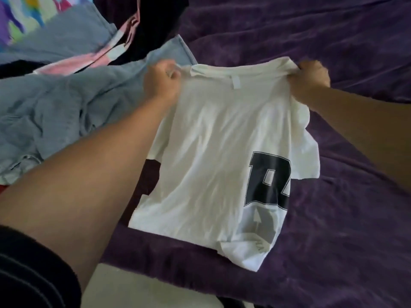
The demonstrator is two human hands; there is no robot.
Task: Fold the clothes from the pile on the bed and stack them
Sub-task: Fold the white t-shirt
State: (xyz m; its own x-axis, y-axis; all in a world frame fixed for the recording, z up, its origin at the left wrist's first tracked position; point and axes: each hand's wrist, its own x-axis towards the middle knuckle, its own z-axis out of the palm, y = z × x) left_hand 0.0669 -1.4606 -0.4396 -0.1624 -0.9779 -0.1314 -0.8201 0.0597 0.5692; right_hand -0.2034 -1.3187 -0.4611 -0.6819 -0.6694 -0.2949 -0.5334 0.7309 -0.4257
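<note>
A white T-shirt (213, 152) with a large dark letter print on its right side hangs stretched between my hands above the purple bedspread (333, 218). My left hand (161, 82) grips the shirt's left shoulder by the collar. My right hand (311, 77) grips the right shoulder. The shirt's lower hem rests on the bed near its front edge. The right sleeve is bunched and folded inward below my right hand. The pile of clothes (55, 103) lies at the left, beside my left arm.
The pile holds a light blue garment, a pink and white piece (89, 61), a black item (155, 30) and a bright multicoloured cloth (26, 16). A dark maroon garment (146, 181) lies under the shirt's left edge. The purple bedspread stretches to the right and back.
</note>
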